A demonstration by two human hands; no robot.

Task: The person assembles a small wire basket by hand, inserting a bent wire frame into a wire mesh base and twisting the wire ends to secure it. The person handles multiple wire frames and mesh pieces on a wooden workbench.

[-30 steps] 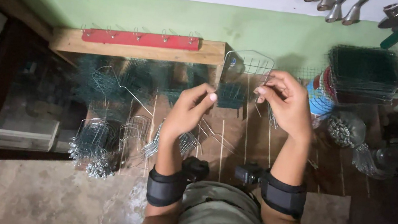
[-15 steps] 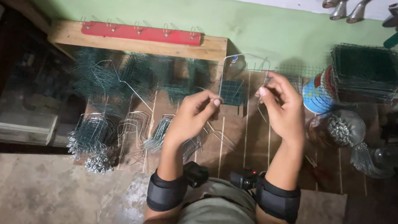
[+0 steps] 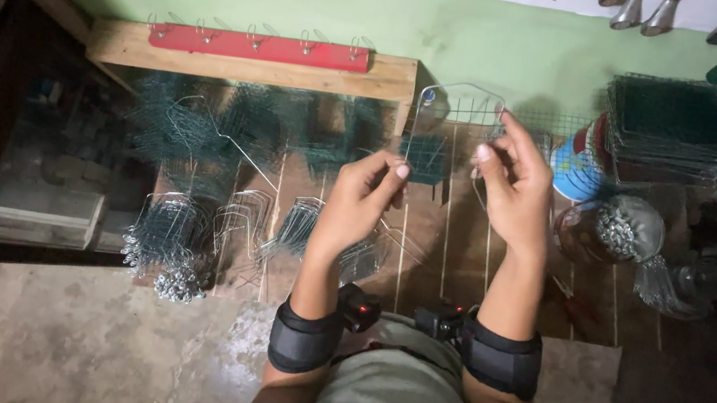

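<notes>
wall tools [image 3: 646,9] cut off, perhaps pliers

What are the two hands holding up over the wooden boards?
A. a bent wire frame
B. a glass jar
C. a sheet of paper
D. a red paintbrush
A: the left hand and right hand pinch the sides of a thin bent wire frame held above the boards.
</notes>
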